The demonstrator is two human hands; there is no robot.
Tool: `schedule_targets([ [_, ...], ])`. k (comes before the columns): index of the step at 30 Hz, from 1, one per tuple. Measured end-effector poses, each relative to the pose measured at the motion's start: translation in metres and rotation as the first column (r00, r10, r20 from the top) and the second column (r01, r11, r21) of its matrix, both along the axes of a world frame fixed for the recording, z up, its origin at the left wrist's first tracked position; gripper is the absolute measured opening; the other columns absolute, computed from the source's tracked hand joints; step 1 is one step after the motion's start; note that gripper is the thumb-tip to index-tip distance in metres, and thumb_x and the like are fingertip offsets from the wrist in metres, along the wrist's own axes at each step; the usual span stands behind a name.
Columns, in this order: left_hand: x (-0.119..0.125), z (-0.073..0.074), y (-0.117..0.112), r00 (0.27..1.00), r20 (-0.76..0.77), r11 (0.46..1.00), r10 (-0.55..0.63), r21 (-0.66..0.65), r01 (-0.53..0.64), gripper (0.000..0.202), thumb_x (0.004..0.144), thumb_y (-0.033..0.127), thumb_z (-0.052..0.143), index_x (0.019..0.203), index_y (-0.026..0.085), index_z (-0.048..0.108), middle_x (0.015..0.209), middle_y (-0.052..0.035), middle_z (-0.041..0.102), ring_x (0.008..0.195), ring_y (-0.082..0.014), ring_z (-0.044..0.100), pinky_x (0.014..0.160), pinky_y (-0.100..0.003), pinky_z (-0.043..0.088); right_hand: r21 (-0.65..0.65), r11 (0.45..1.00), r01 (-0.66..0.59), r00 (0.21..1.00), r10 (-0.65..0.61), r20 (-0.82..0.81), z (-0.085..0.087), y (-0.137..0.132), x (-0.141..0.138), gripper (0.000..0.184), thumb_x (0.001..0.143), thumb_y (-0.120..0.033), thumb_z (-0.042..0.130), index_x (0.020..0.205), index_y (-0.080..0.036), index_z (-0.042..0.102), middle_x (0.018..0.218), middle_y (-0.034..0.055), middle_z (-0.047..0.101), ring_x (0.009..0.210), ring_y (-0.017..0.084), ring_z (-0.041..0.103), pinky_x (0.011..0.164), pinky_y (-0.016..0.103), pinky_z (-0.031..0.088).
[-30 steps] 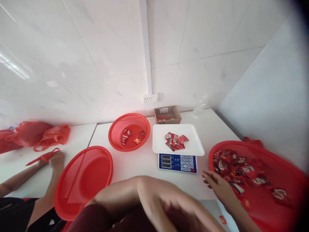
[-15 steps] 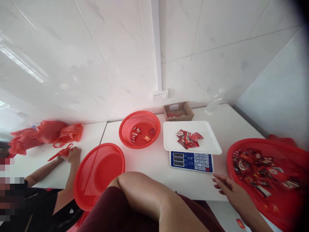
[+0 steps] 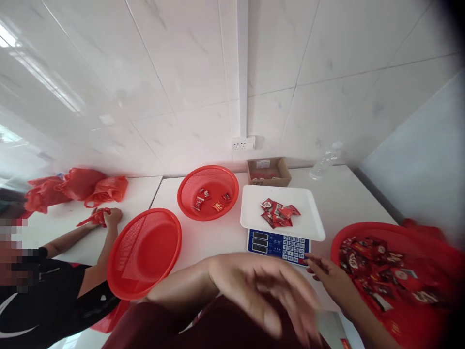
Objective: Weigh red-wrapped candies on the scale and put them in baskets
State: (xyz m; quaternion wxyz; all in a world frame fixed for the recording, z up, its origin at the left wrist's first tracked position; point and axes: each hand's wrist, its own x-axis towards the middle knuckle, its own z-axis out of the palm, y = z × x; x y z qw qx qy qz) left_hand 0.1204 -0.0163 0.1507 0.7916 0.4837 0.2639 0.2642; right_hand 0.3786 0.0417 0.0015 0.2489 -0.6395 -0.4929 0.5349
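One scale (image 3: 271, 242) on tabletop (image 3: 198, 240), keypad (image 3: 294, 247) on near side, long axis left-right; three red baskets (image 3: 156, 252). Left hand (image 3: 259, 288): fingers half-curled, empty. Right hand (image 3: 323, 271): fingers loosely parted, empty, at keypad corner.

Wall (image 3: 196, 58): bright, glare streaks upper left
Left hand (image 3: 250, 271): blurred, lower centre
Right basket (image 3: 366, 226): smeared, darkening toward the frame's black right edge

Packets (image 3: 279, 213) lie on the scale (image 3: 276, 245) at my one o'clock, a box (image 3: 271, 182) behind it, a basket (image 3: 370, 226) at two o'clock.
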Motion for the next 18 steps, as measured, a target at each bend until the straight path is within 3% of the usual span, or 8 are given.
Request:
schedule_targets([
  [2,0.001,-0.015,0.01,0.958,-0.065,0.96,0.28,0.02,-0.279,0.051,0.066,0.045,0.076,0.108,0.021,0.06,0.094,-0.0059,0.065,0.091,-0.0212,0.064,0.084,-0.034,0.048,0.007,1.0,-0.031,0.999,0.031,0.013,-0.001,0.007,0.006,0.04,0.059,-0.05,0.056,0.087,-0.022,0.064,0.084,0.0089,0.072,0.071,0.024,0.066,0.065,0.037,0.054],
  [4,-0.007,-0.044,0.013,0.758,-0.273,0.797,0.593,0.067,-0.6,0.04,0.07,0.04,0.072,0.103,0.021,0.059,0.092,-0.0043,0.064,0.089,-0.0174,0.061,0.085,-0.032,0.045,0.018,0.997,-0.075,0.997,0.075,0.031,-0.003,0.014,0.013,0.042,0.06,-0.051,0.056,0.088,-0.021,0.065,0.083,0.0087,0.072,0.071,0.024,0.066,0.064,0.036,0.054],
  [6,-0.021,-0.081,0.01,0.524,-0.533,0.669,0.665,0.112,-0.735,0.033,0.073,0.04,0.066,0.098,0.019,0.058,0.088,-0.0039,0.062,0.084,-0.0168,0.06,0.081,-0.032,0.045,0.035,0.992,-0.122,0.991,0.12,0.053,-0.007,0.019,0.02,0.044,0.062,-0.053,0.055,0.09,-0.02,0.065,0.08,0.0079,0.072,0.071,0.024,0.066,0.064,0.036,0.054],
  [9,-0.041,-0.13,0.001,0.325,-0.704,0.616,0.632,0.202,-0.761,0.029,0.078,0.039,0.058,0.098,0.018,0.058,0.09,-0.0058,0.062,0.086,-0.0188,0.06,0.079,-0.033,0.047,0.035,0.987,-0.16,0.986,0.158,0.056,-0.014,0.027,0.027,0.046,0.062,-0.055,0.054,0.09,-0.02,0.065,0.075,0.0069,0.07,0.07,0.024,0.066,0.064,0.036,0.053],
  [12,-0.056,-0.159,-0.005,0.06,-0.706,0.542,0.705,0.483,-0.688,0.032,0.08,0.034,0.055,0.108,0.019,0.055,0.107,-0.0103,0.061,0.105,-0.0226,0.057,0.091,-0.037,0.044,0.012,0.983,-0.181,0.983,0.181,0.019,-0.018,0.034,0.026,0.046,0.06,-0.055,0.054,0.089,-0.02,0.064,0.077,0.0068,0.07,0.071,0.025,0.067,0.065,0.036,0.053],
  [15,-0.071,-0.168,-0.004,-0.249,-0.628,0.45,0.737,0.732,-0.512,0.048,0.082,0.034,0.053,0.126,0.017,0.046,0.132,-0.0158,0.048,0.129,-0.0255,0.04,0.106,-0.042,0.032,0.009,0.972,-0.235,0.972,0.235,0.006,-0.018,0.039,0.018,0.045,0.061,-0.056,0.052,0.086,-0.021,0.064,0.074,0.0053,0.069,0.073,0.026,0.067,0.066,0.037,0.053],
  [18,-0.094,-0.165,0.002,-0.497,-0.633,0.455,0.594,0.774,-0.441,0.066,0.083,0.043,0.051,0.139,0.016,0.031,0.148,-0.018,0.029,0.141,-0.0292,0.018,0.113,-0.048,0.019,0.015,0.954,-0.299,0.954,0.299,0.021,-0.017,0.042,0.009,0.046,0.061,-0.058,0.051,0.086,-0.022,0.064,0.072,0.0049,0.068,0.072,0.026,0.067,0.068,0.038,0.054],
])
